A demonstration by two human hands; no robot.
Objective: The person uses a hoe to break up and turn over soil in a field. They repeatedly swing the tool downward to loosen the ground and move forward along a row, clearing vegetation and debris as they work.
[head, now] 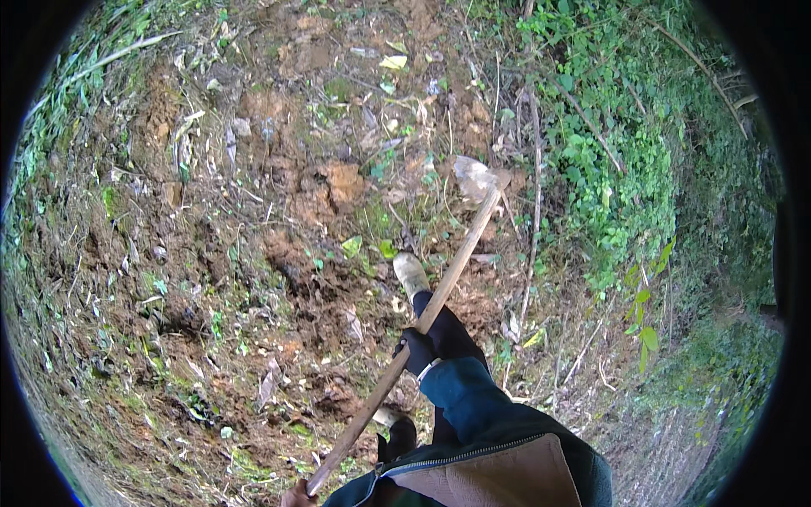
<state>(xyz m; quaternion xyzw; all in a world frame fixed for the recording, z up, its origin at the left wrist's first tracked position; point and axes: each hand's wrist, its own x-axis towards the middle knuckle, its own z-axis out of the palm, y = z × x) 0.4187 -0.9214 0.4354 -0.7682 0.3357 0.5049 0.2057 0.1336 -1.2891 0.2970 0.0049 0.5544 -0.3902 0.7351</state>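
A hoe with a long wooden handle (453, 272) runs diagonally across the middle of the view. Around the middle of its shaft, my right hand (418, 352) is closed, in what looks like a black glove with a pale band at the wrist. At the lower edge of the view, my left hand (298, 494) grips the handle's rear end and is partly cut off. The soil-smeared metal hoe blade (474, 177) is ahead of my front foot, over littered ground beside the vines. Whether the blade touches the soil, I cannot tell.
Broken brown soil (304, 272) with clods, dry leaves and sprouts spreads ahead and left. Dense green vines (602, 171) border the right side, with a thin woody stem (537, 190) along their edge. My front boot (410, 274) stands right below the handle, a rear boot (389, 416) behind.
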